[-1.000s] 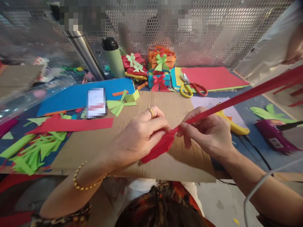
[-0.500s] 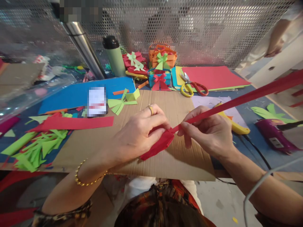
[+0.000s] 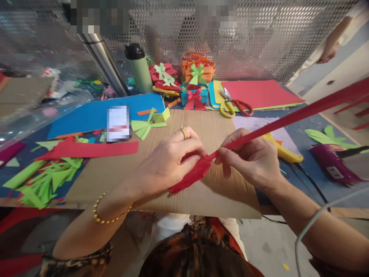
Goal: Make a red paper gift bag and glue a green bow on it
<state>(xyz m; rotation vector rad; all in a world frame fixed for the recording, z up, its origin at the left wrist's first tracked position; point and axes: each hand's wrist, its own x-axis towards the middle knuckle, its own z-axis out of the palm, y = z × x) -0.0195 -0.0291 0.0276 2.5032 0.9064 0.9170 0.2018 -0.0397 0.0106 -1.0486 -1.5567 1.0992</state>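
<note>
My left hand (image 3: 173,157) is closed on a folded red paper piece (image 3: 193,176), pressing it over the brown cardboard sheet (image 3: 115,181). Its fingertips hide the upper part of that piece. My right hand (image 3: 250,157) pinches a long red paper strip (image 3: 288,119) between thumb and forefinger, close to where the strip meets the folded piece. From there the strip slants up and off the right edge of the view. Whether strip and piece are joined or only touching I cannot tell.
Scissors (image 3: 227,104) rest by a red paper stack (image 3: 259,92). A yellow glue gun (image 3: 284,150) with a cord lies right, near a purple power socket (image 3: 334,165). Green scraps (image 3: 54,177) pile left. Small paper baskets (image 3: 196,98) and a green bottle (image 3: 140,69) stand behind.
Both hands keep nearly the same pose and hold. The outer part of the red strip has shifted slightly, and the person's hand at the far right has moved a little left and down.
</note>
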